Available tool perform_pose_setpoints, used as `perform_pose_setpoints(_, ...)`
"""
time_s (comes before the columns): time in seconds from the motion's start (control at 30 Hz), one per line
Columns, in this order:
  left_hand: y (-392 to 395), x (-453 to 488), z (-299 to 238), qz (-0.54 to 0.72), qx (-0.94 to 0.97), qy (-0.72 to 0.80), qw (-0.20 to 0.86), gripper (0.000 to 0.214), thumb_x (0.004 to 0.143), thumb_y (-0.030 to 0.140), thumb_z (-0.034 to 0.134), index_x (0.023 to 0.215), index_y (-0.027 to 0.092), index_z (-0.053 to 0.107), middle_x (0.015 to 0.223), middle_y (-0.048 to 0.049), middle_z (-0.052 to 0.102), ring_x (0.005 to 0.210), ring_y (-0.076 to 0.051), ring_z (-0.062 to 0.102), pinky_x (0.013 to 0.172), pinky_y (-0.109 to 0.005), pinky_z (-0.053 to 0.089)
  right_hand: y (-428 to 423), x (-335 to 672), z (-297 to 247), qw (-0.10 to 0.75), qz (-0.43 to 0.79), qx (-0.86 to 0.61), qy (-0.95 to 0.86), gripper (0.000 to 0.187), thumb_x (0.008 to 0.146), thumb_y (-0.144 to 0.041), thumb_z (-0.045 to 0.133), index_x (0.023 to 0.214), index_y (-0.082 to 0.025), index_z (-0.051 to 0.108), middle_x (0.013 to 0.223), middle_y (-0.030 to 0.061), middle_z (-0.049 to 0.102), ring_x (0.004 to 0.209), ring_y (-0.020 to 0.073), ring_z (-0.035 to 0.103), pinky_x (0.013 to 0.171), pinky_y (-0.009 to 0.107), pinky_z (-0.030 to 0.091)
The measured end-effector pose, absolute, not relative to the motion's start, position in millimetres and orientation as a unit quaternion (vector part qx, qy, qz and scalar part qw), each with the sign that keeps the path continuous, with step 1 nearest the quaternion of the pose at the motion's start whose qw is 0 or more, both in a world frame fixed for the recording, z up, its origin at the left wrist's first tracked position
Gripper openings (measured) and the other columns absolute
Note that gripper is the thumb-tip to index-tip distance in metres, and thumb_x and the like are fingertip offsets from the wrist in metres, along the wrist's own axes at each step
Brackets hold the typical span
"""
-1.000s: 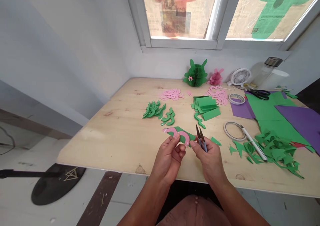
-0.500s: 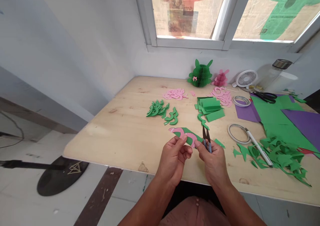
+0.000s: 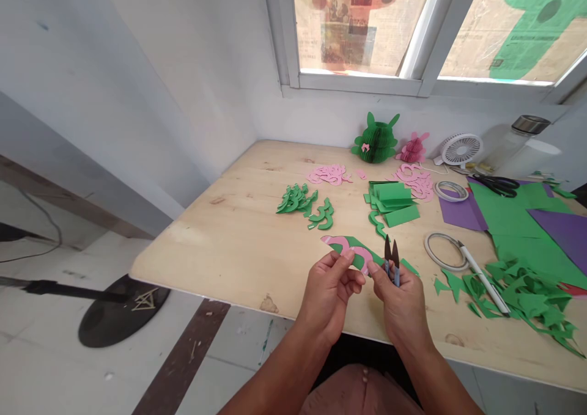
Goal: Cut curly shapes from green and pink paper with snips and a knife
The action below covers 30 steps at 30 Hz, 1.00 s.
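Over our table [image 3: 224,238], left hand [image 3: 328,293] pinches pink paper [image 3: 364,253] that loosening could shift; right hand [image 3: 406,302] grips scissors [image 3: 395,255] at two o'clock.

Daylight glowing through the papered window [image 3: 348,42], white wall [image 3: 192,79] alongside, pale wooden counter [image 3: 206,238] beneath, light tiled floor [image 3: 233,354] down here, dark strip [image 3: 181,360] cutting across

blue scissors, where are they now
In the head view, the blue scissors are right of centre, held in the right hand, just right of the pink paper.
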State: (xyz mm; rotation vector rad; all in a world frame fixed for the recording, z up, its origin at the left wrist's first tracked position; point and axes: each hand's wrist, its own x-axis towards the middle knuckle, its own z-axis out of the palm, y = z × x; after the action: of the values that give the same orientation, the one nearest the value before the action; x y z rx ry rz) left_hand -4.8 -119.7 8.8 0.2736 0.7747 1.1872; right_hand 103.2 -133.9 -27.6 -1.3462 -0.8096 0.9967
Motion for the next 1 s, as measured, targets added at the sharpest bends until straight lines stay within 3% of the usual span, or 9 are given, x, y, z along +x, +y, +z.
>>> perform_pose_setpoints(0.33, -122.3, -7.4, 9.0, 0.53, 0.155, 0.376, 0.744, 0.036, 0.063, 0.027, 0.082, 0.067, 0.017, 0.047, 0.05, 0.0044, 0.053, 0.046, -0.009, 0.055, 0.044, -0.017, 0.036, -136.3, 105.5, -30.4, 0.589, 0.416, -0.597, -0.35, 0.041, 0.066, -0.044, 0.075, 0.055, -0.019, 0.045, 0.053, -0.0073, 0.031, 0.049, 0.0076, 0.025, 0.044, 0.023, 0.018)
perform_pose_setpoints(1.0, -114.8, -18.5, 6.5, 0.588, 0.175, 0.411, 0.674, 0.029, 0.064, 0.027, 0.081, 0.073, 0.013, 0.057, 0.064, 0.0036, 0.059, 0.043, -0.007, 0.055, 0.04, -0.018, 0.033, -140.9, 107.3, -30.0, 0.599, 0.436, -0.59, -0.322, 0.044, 0.066, -0.038, 0.076, 0.057, -0.021, 0.037, 0.056, -0.0078, 0.027, 0.053, 0.0079, 0.021, 0.047, 0.025, 0.014)
